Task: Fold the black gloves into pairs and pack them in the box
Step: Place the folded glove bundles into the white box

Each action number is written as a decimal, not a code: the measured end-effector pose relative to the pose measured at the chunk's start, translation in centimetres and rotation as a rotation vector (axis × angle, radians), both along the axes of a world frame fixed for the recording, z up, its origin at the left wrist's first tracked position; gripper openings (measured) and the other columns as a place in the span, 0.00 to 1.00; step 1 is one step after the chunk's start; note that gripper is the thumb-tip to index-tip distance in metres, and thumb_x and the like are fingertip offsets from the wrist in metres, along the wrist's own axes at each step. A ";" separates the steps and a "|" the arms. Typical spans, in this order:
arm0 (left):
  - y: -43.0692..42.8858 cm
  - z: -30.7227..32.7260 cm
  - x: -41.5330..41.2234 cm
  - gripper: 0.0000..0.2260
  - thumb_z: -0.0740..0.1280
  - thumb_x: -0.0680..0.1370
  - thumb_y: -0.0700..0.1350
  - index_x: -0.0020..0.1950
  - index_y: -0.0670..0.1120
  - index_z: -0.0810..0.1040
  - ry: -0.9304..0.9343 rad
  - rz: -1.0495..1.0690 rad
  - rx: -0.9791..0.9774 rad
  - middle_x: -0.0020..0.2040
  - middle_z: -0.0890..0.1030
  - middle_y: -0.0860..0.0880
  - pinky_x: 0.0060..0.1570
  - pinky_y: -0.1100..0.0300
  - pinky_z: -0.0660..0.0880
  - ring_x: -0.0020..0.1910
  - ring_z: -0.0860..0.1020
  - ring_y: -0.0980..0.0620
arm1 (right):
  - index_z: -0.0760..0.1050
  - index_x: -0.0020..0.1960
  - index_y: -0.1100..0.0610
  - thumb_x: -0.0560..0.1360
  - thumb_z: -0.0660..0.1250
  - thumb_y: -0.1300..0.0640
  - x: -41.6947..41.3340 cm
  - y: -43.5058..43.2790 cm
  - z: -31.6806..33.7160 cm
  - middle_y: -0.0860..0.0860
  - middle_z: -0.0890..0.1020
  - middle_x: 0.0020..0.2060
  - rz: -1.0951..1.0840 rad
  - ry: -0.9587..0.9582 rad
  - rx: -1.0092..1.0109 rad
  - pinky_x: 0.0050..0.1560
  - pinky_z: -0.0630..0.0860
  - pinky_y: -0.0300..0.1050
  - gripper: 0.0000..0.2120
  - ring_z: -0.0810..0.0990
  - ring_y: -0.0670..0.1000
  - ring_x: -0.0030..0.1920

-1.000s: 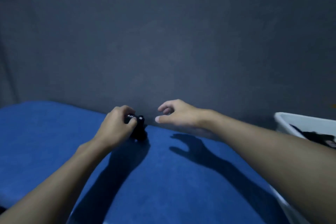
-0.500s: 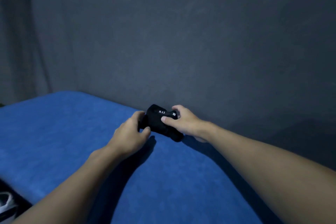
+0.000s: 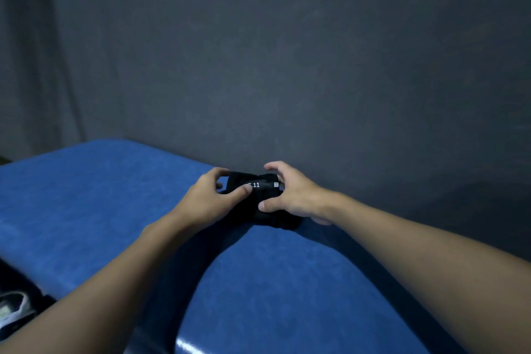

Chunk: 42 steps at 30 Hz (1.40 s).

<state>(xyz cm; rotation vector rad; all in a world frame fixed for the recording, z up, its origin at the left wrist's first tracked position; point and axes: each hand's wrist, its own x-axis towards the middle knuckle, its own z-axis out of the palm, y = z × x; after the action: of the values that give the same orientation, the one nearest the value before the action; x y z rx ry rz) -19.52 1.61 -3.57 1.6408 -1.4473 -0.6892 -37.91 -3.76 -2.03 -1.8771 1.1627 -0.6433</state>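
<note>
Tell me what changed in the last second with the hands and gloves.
The right hand moved in from the side and took hold of the folded black gloves, which the left hand already gripped; both grip them now, white print turned up. Unchanged: the gloves stay at the far edge of the blue surface, by the dark wall.

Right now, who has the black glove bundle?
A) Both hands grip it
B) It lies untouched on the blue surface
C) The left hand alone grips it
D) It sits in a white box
A: the left hand and the right hand each curl fingers and thumb round the black glove bundle, at the far side of the blue surface; no box is in view.
</note>
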 end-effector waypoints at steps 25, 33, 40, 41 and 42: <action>4.9 7.1 -7.0 0.08 0.68 0.80 0.45 0.56 0.43 0.82 0.507 -0.350 -0.008 0.44 0.83 0.45 0.41 0.58 0.72 0.41 0.79 0.50 | 0.58 0.74 0.46 0.69 0.72 0.69 -6.7 7.7 9.7 0.49 0.74 0.56 0.051 0.154 -0.265 0.45 0.80 0.40 0.42 0.79 0.50 0.53; 8.4 10.6 -13.3 0.08 0.67 0.80 0.42 0.59 0.46 0.79 0.755 -0.297 -0.206 0.39 0.83 0.46 0.35 0.58 0.72 0.33 0.77 0.51 | 0.53 0.74 0.41 0.67 0.78 0.50 -13.8 12.0 15.0 0.51 0.70 0.59 -0.257 0.176 -0.569 0.67 0.69 0.51 0.45 0.71 0.51 0.62; 10.2 15.4 -20.7 0.12 0.65 0.80 0.37 0.63 0.45 0.74 0.950 -0.424 -0.242 0.37 0.84 0.48 0.45 0.47 0.79 0.35 0.80 0.50 | 0.53 0.74 0.39 0.70 0.77 0.54 -21.1 18.5 18.0 0.52 0.80 0.51 -0.335 -0.055 -0.509 0.52 0.76 0.38 0.43 0.85 0.47 0.46; 10.3 16.1 -22.0 0.13 0.65 0.79 0.36 0.63 0.44 0.73 0.973 -0.456 -0.225 0.38 0.84 0.47 0.47 0.44 0.80 0.37 0.81 0.49 | 0.54 0.73 0.39 0.70 0.77 0.55 -22.1 19.3 18.2 0.52 0.81 0.51 -0.343 -0.078 -0.506 0.51 0.77 0.39 0.42 0.85 0.47 0.46; 10.6 16.7 -23.4 0.13 0.65 0.79 0.35 0.63 0.44 0.73 0.987 -0.496 -0.208 0.39 0.84 0.46 0.49 0.41 0.80 0.39 0.82 0.47 | 0.55 0.72 0.39 0.70 0.77 0.57 -23.1 19.9 18.3 0.53 0.81 0.51 -0.347 -0.098 -0.500 0.50 0.77 0.40 0.41 0.86 0.49 0.45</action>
<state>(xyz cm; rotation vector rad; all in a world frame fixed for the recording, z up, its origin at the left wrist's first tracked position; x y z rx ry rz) -42.92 12.19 13.09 0.5707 -1.0921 -1.3282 -61.04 16.16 16.31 -2.0269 1.3653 -1.3037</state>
